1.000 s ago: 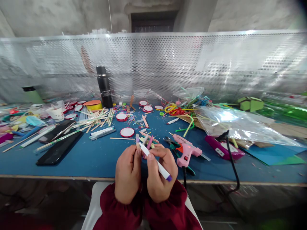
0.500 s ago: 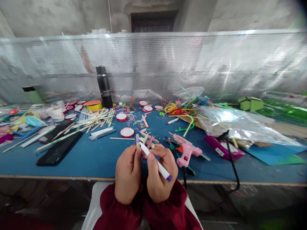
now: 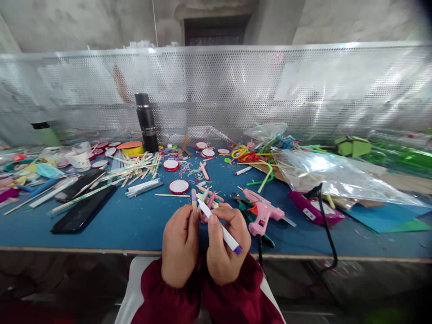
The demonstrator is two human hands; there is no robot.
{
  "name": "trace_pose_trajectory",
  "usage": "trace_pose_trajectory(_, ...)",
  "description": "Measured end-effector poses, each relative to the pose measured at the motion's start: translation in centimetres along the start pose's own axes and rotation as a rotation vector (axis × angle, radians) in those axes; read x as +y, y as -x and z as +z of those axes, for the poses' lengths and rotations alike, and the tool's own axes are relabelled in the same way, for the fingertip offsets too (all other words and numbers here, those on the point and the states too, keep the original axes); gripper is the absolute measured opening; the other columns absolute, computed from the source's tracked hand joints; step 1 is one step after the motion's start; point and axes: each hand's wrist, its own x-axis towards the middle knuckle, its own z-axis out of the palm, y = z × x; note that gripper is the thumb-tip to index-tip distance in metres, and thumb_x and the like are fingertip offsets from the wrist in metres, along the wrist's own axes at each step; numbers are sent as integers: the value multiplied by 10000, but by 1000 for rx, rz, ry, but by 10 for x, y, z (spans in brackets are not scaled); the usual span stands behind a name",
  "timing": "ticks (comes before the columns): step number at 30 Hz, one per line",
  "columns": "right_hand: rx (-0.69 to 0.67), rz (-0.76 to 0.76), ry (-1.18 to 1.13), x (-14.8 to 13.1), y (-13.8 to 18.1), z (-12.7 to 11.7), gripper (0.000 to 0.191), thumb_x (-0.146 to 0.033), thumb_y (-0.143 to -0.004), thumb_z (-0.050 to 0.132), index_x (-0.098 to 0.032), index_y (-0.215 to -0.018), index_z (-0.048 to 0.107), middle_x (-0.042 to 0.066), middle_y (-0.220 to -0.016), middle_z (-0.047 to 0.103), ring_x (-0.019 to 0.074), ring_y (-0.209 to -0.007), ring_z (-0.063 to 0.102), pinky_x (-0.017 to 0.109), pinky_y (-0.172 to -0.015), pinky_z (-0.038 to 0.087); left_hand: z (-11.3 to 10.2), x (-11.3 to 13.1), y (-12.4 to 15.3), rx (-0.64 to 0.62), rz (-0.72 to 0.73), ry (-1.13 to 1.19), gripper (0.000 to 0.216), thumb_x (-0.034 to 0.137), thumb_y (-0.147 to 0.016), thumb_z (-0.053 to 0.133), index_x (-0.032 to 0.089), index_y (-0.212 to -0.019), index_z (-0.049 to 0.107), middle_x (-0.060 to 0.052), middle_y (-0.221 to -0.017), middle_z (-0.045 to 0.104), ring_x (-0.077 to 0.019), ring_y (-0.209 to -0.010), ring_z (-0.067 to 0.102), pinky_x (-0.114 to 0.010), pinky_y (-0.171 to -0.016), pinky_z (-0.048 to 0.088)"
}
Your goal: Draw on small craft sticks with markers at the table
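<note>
Between the thumb and fingers of my left hand (image 3: 180, 245) is a small wooden craft stick (image 3: 194, 199), held upright, its upper end coloured purple. My right hand (image 3: 222, 252) pinches a white marker pen (image 3: 228, 236) with a purple end, slanted so that its tip points up and left. That tip is very close to the stick; whether they touch I cannot tell. Just beyond my fingers lie several coloured craft sticks and a purple marker cap (image 3: 211, 199), partly hidden by my right hand.
A pink hot glue gun (image 3: 265, 211) lies right of my hands, over pliers (image 3: 248, 211). To the left are phones (image 3: 84, 209), markers (image 3: 143, 187) and loose sticks (image 3: 145, 166). Red-rimmed white discs (image 3: 179, 186) and a black bottle (image 3: 147, 123) stand farther back. Plastic sheeting (image 3: 324, 168) covers the right.
The marker's tip has shifted slightly to the right, away from the craft stick. My left hand has stayed almost still.
</note>
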Motion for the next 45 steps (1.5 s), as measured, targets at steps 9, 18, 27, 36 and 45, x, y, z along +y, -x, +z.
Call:
trace_pose_trajectory(9, -33, -12, -74, 3, 2, 0, 50, -192, -941, 597, -223, -936, 636, 9, -851, 651, 193, -866, 638, 416, -919, 496, 1, -2, 2, -13, -5, 51, 340, 377, -1070, 391, 206, -814, 534, 6, -768, 556, -152, -719, 499, -278, -671, 351)
trace_pose_trajectory(18, -19, -2, -24, 1, 0, 0, 59, -188, -939, 598, -224, -927, 642, 5, -850, 635, 193, -896, 640, 365, -864, 500, 0, -1, 0, -14, -6, 27, 347, 389, -1066, 393, 202, -827, 563, -2, -784, 580, -155, -735, 520, -270, -665, 363)
trace_pose_trajectory(27, -34, -19, -71, 2, 1, 1, 54, -196, -945, 595, -221, -939, 642, 10, -850, 648, 193, -872, 641, 411, -910, 501, 0, 0, 2, -16, -9, 51, 344, 391, -1065, 396, 202, -832, 564, 0, -786, 581, -152, -734, 520, -268, -668, 367)
trace_pose_trajectory(36, -18, 3, -40, 0, 0, 1, 58, -188, -948, 598, -220, -936, 645, 11, -859, 633, 187, -876, 641, 365, -837, 516, 0, 0, 1, -17, -17, 33, 357, 404, -1068, 389, 205, -825, 558, 0, -782, 579, -153, -734, 520, -273, -672, 365)
trace_pose_trajectory(45, -30, -19, -41, 2, 2, 1, 59, -184, -946, 601, -222, -959, 645, 14, -869, 645, 195, -919, 651, 389, -898, 515, 1, 0, 2, -20, -22, 55, 347, 405, -1065, 402, 204, -833, 565, -4, -802, 597, -154, -753, 539, -272, -671, 374)
